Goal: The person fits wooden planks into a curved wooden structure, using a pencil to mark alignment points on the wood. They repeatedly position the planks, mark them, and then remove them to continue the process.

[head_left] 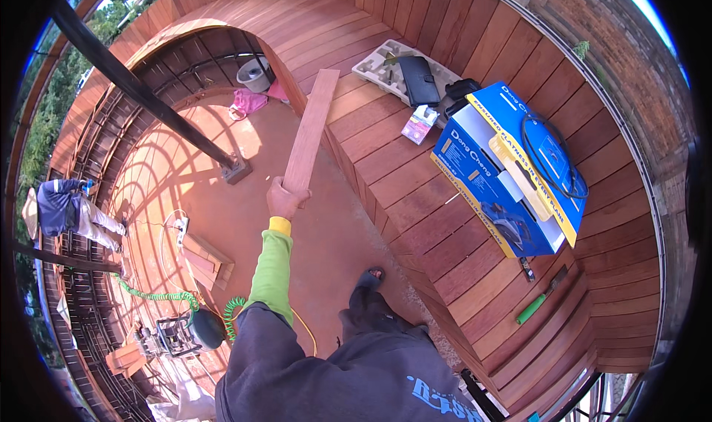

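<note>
My left hand (288, 197), at the end of a green and yellow sleeve, is closed round the lower end of a reddish wooden plank (311, 129), which points away from me beside the slatted bench (393, 171). My right hand is not visible. On the bench lie a blue and yellow box (478, 196) with a black cable, a moulded pulp tray (374, 70), a black wallet-like case (419, 79), a small pink and white packet (420, 122) and a green-handled tool (530, 311).
A co-worker (59, 213) stands at the left near the railing. A black post (211, 151) rises from the reddish floor (289, 288). Wood offcuts (206, 262), a compressor (185, 331) with green coiled hose and a yellow hose lie low left. A grey bucket (256, 73) and pink cloth (245, 103) sit farther off.
</note>
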Action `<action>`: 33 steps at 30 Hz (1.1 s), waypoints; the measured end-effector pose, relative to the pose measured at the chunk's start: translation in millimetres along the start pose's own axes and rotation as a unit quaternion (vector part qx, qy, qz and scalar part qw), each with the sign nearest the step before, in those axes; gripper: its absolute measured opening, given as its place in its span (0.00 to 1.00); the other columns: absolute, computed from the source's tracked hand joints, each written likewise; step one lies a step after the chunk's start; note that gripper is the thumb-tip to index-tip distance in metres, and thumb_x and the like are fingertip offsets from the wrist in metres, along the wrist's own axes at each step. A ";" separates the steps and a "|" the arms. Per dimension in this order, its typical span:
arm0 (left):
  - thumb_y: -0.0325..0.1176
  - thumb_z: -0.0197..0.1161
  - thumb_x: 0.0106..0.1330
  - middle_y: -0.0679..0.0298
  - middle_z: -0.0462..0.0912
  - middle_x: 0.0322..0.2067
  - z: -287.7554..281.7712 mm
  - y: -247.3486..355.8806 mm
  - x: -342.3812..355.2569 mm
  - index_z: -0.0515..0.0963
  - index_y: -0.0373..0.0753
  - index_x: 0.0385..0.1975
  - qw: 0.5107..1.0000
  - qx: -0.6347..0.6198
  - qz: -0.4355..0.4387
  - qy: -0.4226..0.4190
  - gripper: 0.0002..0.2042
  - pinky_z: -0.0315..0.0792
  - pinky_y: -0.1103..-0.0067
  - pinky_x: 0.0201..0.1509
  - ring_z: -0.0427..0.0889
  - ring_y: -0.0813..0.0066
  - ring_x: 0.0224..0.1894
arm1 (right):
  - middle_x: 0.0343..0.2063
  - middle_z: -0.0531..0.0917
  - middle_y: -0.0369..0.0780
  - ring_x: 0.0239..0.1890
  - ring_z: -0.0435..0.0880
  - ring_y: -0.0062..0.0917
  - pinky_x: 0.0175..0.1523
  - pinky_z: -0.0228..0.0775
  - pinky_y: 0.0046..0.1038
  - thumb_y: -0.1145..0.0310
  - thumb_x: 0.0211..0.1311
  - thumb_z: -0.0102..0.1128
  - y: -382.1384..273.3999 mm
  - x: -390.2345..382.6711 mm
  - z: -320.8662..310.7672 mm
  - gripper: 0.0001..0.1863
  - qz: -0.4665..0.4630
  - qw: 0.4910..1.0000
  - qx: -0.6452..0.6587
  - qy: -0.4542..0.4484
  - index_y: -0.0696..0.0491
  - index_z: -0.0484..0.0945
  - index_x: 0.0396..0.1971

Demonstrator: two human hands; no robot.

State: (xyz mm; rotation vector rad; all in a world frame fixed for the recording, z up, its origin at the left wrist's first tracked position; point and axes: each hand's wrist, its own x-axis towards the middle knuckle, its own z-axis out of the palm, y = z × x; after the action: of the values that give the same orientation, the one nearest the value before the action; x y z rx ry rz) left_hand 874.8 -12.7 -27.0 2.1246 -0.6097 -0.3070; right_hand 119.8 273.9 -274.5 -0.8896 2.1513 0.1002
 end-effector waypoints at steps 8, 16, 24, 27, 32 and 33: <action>0.39 0.75 0.32 0.50 0.82 0.40 11.9 -0.7 155.1 0.75 0.32 0.48 0.996 0.058 0.048 -0.047 0.36 0.75 0.71 0.48 0.83 0.60 0.42 | 0.25 0.84 0.41 0.27 0.82 0.29 0.34 0.74 0.30 0.53 0.59 0.51 2.8 -42.9 21.5 0.18 0.057 0.998 0.035 -0.006 0.55 0.77 0.33; 0.37 0.76 0.35 0.43 0.70 0.54 39.5 7.6 252.9 0.62 0.31 0.61 0.990 0.123 0.030 0.065 0.47 0.64 0.68 0.64 0.69 0.52 0.58 | 0.25 0.84 0.40 0.26 0.82 0.25 0.33 0.73 0.27 0.49 0.61 0.49 40.6 -70.2 38.5 0.22 0.096 0.993 0.067 -0.009 0.55 0.78 0.34; 0.45 0.75 0.46 0.41 0.61 0.59 84.1 -32.6 177.9 0.52 0.30 0.64 0.969 -0.052 0.037 0.238 0.49 0.57 0.62 0.66 0.60 0.48 0.63 | 0.21 0.83 0.43 0.23 0.82 0.28 0.29 0.72 0.29 0.54 0.63 0.47 28.2 -94.3 57.1 0.19 0.107 0.988 0.110 -0.010 0.55 0.79 0.29; 0.46 0.71 0.51 0.42 0.68 0.53 110.3 -103.0 57.1 0.61 0.31 0.58 0.987 -0.057 -0.020 0.150 0.39 0.63 0.63 0.61 0.67 0.50 0.57 | 0.21 0.83 0.44 0.24 0.83 0.30 0.31 0.73 0.31 0.57 0.61 0.50 27.4 -97.2 62.3 0.16 0.057 0.994 0.098 -0.008 0.55 0.78 0.28; 0.50 0.65 0.55 0.43 0.78 0.44 141.3 -210.8 -180.0 0.74 0.32 0.48 0.927 0.103 -0.139 -0.332 0.29 0.69 0.65 0.56 0.77 0.48 0.50 | 0.21 0.83 0.45 0.27 0.84 0.34 0.34 0.74 0.35 0.63 0.58 0.54 32.7 -88.9 59.7 0.11 -0.101 0.991 0.084 0.016 0.55 0.78 0.28; 0.54 0.64 0.54 0.44 0.79 0.44 142.9 -198.3 -218.8 0.76 0.33 0.46 0.881 0.168 -0.142 -0.420 0.30 0.69 0.65 0.56 0.77 0.48 0.51 | 0.21 0.83 0.46 0.27 0.84 0.35 0.34 0.75 0.35 0.64 0.58 0.55 37.6 -86.4 62.1 0.10 -0.146 0.985 0.085 0.034 0.55 0.78 0.28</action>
State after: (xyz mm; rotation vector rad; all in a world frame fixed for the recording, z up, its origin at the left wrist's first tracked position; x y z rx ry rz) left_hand 689.7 102.0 -272.4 2.3631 -0.8739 -1.4269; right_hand 174.4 372.2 -264.8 -1.1080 2.0314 -0.2611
